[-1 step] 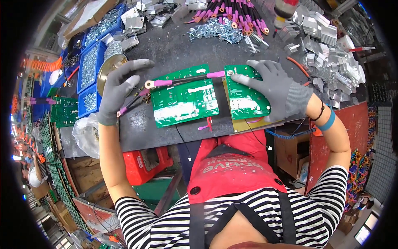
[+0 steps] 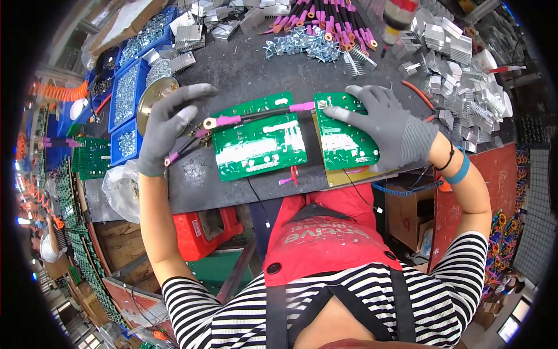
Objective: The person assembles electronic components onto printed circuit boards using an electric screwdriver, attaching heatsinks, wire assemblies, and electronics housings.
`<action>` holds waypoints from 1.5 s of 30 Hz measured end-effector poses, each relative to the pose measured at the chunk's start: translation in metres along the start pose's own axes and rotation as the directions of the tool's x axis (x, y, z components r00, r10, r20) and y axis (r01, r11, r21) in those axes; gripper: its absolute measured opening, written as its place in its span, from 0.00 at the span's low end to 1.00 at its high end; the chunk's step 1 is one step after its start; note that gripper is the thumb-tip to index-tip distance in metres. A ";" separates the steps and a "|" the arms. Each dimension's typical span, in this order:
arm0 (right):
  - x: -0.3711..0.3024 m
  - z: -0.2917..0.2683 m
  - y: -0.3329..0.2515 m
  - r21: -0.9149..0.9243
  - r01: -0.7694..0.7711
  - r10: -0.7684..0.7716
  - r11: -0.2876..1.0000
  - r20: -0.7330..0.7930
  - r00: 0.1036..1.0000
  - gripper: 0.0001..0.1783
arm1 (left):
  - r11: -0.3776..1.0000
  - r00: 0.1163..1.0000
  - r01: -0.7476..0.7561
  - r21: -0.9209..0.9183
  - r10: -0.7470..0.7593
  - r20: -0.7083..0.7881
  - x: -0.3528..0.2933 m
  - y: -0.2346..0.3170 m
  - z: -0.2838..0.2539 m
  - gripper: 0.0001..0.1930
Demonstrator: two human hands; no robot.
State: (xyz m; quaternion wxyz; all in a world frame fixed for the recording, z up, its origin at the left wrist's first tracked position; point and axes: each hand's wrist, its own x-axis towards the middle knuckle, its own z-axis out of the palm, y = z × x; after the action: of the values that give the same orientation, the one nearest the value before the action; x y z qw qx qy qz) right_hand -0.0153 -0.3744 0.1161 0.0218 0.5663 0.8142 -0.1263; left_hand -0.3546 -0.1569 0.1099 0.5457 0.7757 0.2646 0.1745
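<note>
My right hand (image 2: pixel 386 122), in a grey glove with pale fingertips, rests on a green circuit board (image 2: pixel 343 148) on a yellowish plate (image 2: pixel 360 176). Its fingers are stretched out and its thumb lies beside a metal terminal. A black cable (image 2: pixel 261 115) with pink sleeves crosses from this board over a second green board (image 2: pixel 258 151) on the left; its copper ring lug sticks out past that board. My left hand (image 2: pixel 168 125), gloved alike, hovers left of the lug with thumb and fingers apart. Another pink-sleeved cable end (image 2: pixel 173 156) lies beside it.
A metal dish (image 2: pixel 150 99) stands behind my left hand, beside blue bins (image 2: pixel 123 96) of screws. Further back lie a heap of screws (image 2: pixel 302 46), pink-sleeved cables (image 2: pixel 334 17) and a hanging red-topped tool (image 2: pixel 400 14). Silver heat sinks (image 2: pixel 453 81) pile up at the right.
The ring-lug end of the cable and the left board have shifted very slightly toward me. The hanging tool sits a little lower. Both hands are almost still.
</note>
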 end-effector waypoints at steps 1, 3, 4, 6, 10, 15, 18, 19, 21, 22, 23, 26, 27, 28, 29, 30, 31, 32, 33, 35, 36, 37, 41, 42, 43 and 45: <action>0.000 -0.002 0.001 -0.002 0.000 0.000 1.000 -0.004 1.000 0.68 | 0.999 0.999 0.020 0.048 -0.021 0.037 0.001 0.002 0.003 0.24; 0.000 -0.007 0.002 -0.013 0.048 -0.048 0.999 -0.015 0.999 0.65 | 0.997 0.987 0.065 0.042 -0.070 0.143 0.001 0.003 0.016 0.25; 0.001 -0.009 0.002 -0.012 0.055 -0.055 0.998 -0.016 0.998 0.65 | 0.984 0.974 0.078 0.162 -0.109 0.196 0.000 0.008 0.020 0.27; 0.005 -0.012 0.003 -0.048 0.089 -0.090 0.995 -0.029 0.996 0.64 | 0.937 0.975 -0.059 0.343 -0.020 0.221 0.001 0.010 0.029 0.34; 0.012 -0.003 0.006 0.000 0.121 -0.121 0.993 -0.021 0.992 0.64 | 0.855 0.979 -0.114 0.506 0.009 0.205 -0.001 0.013 0.045 0.42; 0.016 -0.004 0.008 -0.001 0.058 -0.057 0.998 0.054 0.997 0.61 | 0.529 0.968 -0.238 0.815 0.061 0.243 -0.003 0.030 0.062 0.60; 0.017 -0.007 0.009 0.000 0.077 -0.077 0.997 0.044 0.996 0.61 | 0.401 0.969 -0.241 0.884 0.052 0.241 -0.001 0.035 0.072 0.63; 0.017 -0.008 0.009 -0.002 0.079 -0.079 0.997 0.044 0.996 0.61 | 0.410 0.963 -0.254 0.876 0.018 0.270 0.000 0.037 0.075 0.61; 0.018 -0.008 0.010 0.016 0.111 -0.111 0.994 0.011 0.994 0.62 | 0.457 0.947 -0.296 0.839 0.028 0.319 0.001 0.036 0.076 0.54; 0.017 -0.009 0.010 0.017 0.110 -0.111 0.994 0.016 0.994 0.62 | 0.461 0.947 -0.296 0.837 0.028 0.319 0.002 0.036 0.074 0.54; 0.016 -0.009 0.010 0.021 0.109 -0.110 0.994 0.017 0.994 0.62 | 0.461 0.939 -0.305 0.833 0.000 0.344 0.003 0.038 0.072 0.54; 0.014 -0.007 0.013 0.029 0.105 -0.106 0.994 0.020 0.994 0.61 | 0.451 0.920 -0.328 0.830 -0.045 0.389 0.010 0.040 0.069 0.55; 0.013 -0.007 0.013 0.030 0.104 -0.104 0.994 0.015 0.994 0.60 | 0.436 0.911 -0.342 0.833 -0.063 0.407 0.011 0.041 0.069 0.55; 0.014 -0.006 0.013 0.031 0.105 -0.105 0.994 0.015 0.994 0.60 | 0.436 0.911 -0.341 0.833 -0.065 0.407 0.012 0.041 0.069 0.55; 0.015 -0.004 0.014 0.030 0.104 -0.104 0.994 0.000 0.995 0.60 | 0.421 0.910 -0.344 0.839 -0.071 0.409 0.013 0.041 0.067 0.55; 0.015 -0.003 0.014 0.029 0.099 -0.099 0.995 -0.014 0.995 0.59 | 0.407 0.908 -0.350 0.844 -0.076 0.413 0.015 0.040 0.067 0.55; 0.016 -0.002 0.015 0.027 0.096 -0.095 0.995 -0.015 0.995 0.59 | 0.405 0.907 -0.353 0.843 -0.073 0.415 0.016 0.039 0.067 0.55; 0.016 -0.003 0.017 0.035 0.099 -0.098 0.995 -0.018 0.995 0.60 | 0.396 0.908 -0.354 0.847 -0.071 0.413 0.016 0.038 0.068 0.55; 0.016 -0.003 0.017 0.042 0.103 -0.103 0.994 -0.022 0.994 0.60 | 0.384 0.910 -0.353 0.853 -0.069 0.408 0.015 0.038 0.069 0.55; 0.015 -0.002 0.017 0.044 0.106 -0.105 0.993 -0.017 0.994 0.60 | 0.371 0.912 -0.355 0.858 -0.065 0.406 0.012 0.040 0.070 0.55; 0.017 -0.002 0.018 0.046 0.113 -0.113 0.993 -0.009 0.994 0.61 | 0.360 0.915 -0.351 0.864 -0.064 0.398 0.011 0.040 0.068 0.55; 0.016 -0.005 0.017 0.033 0.124 -0.123 0.992 -0.022 0.992 0.61 | 0.372 0.905 -0.355 0.858 -0.093 0.415 0.011 0.044 0.066 0.58; 0.008 -0.021 0.022 0.144 0.171 -0.166 0.975 -0.050 0.985 0.67 | 0.604 0.925 -0.320 0.730 0.033 0.379 0.006 0.041 0.032 0.63; 0.000 -0.028 0.024 0.237 0.145 -0.133 0.961 -0.065 0.989 0.69 | 0.651 0.924 -0.379 0.657 0.227 0.309 0.001 0.030 0.004 0.59; -0.008 -0.033 0.033 0.243 0.127 -0.097 0.962 -0.132 0.986 0.67 | 0.745 0.977 -0.203 0.635 0.193 0.086 0.009 0.033 -0.015 0.53; -0.030 -0.040 0.047 0.334 0.096 0.014 0.938 -0.314 0.949 0.59 | 0.867 0.896 0.110 0.487 0.126 -0.425 0.004 0.014 -0.073 0.26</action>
State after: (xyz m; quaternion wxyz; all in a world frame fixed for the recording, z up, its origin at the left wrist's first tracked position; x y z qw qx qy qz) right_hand 0.0432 -0.3773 0.1513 -0.2091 0.5567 0.7843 -0.1767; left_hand -0.3889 -0.1030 0.1484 0.2510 0.8306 0.4144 0.2745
